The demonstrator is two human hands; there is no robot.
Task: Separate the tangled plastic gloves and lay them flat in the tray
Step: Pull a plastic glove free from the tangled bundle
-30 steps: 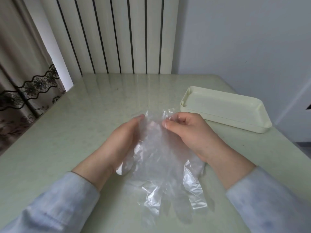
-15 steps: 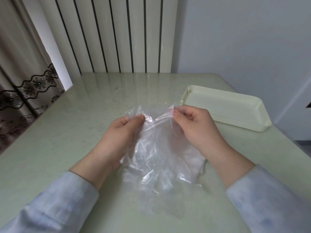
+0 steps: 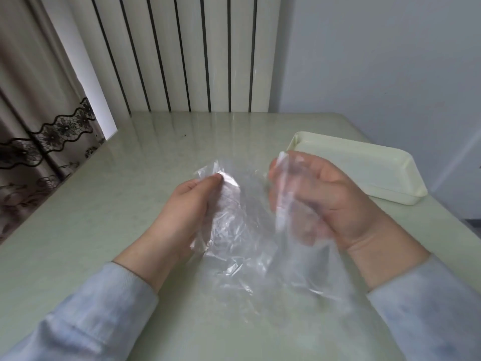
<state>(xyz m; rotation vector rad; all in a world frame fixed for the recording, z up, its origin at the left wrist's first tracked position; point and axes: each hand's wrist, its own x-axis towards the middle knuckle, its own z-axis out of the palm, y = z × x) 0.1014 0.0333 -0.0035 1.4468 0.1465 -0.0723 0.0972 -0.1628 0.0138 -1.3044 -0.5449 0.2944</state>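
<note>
Clear, crinkled film: the plastic gloves point(image 3: 242, 230) hang bunched between both hands just above the table point(image 3: 117, 204), in front of the person and left of the tray point(image 3: 385, 175), with none of them in it yet. The left hand point(image 3: 187, 204) pinches a top edge of the bundle between thumb and fingertips. The right hand point(image 3: 330, 201) is blurred; its fingers are curled with a sheet of film draped across them, so it appears to grasp a separate layer, though the blur hides exactly how. I judge the step in hand to be the separating: the hands stand apart with film spread between them, and the layers look clung together lower down. The next move calls for a gentle sideways pull to free one glove without tearing it, then a short carry right to the tray, near the right hand, to smooth it flat
</note>
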